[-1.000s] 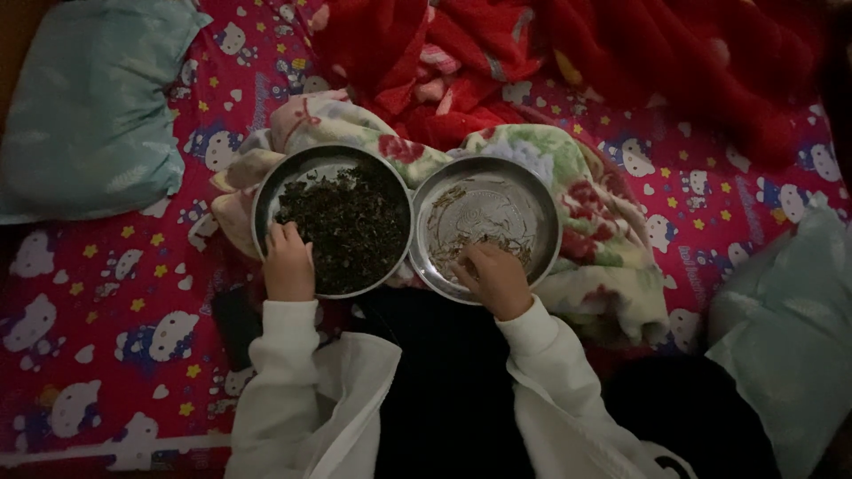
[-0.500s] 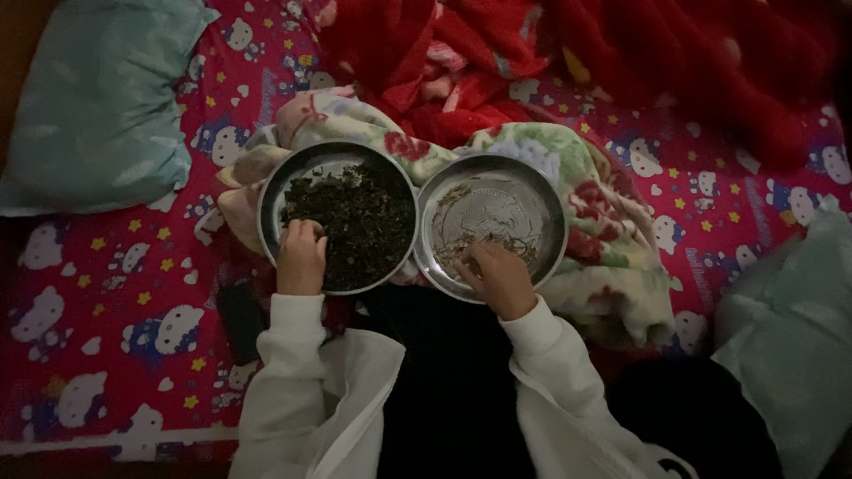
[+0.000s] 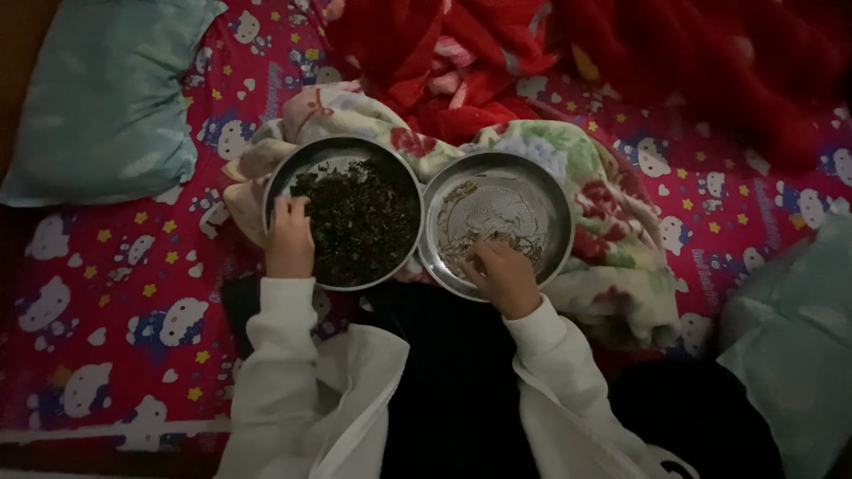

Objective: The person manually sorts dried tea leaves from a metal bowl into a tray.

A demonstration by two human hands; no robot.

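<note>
two round, shiny metal plates sit side by side at the centre of the frame, rims touching, on a soft floral blanket point(image 3: 612, 239) with a fuzzy nap. the left plate point(image 3: 293, 164) holds a crumbly heap of dark dried leaves point(image 3: 359, 222); the right plate point(image 3: 541, 191) is mostly bare, its embossed base showing, with a thin scatter of pale stems point(image 3: 497, 241) near its lower edge. the left hand point(image 3: 289, 235) rests at the heap's left edge, fingers curled narrow into the leaves; the right hand point(image 3: 504, 275) lies over the right plate's lower rim, fingertips pinched together on the stems. around them: a pink cartoon-print sheet point(image 3: 115, 293), a smooth teal pillow point(image 3: 106, 98) at upper left, a plush red blanket point(image 3: 621, 62) along the top.
</note>
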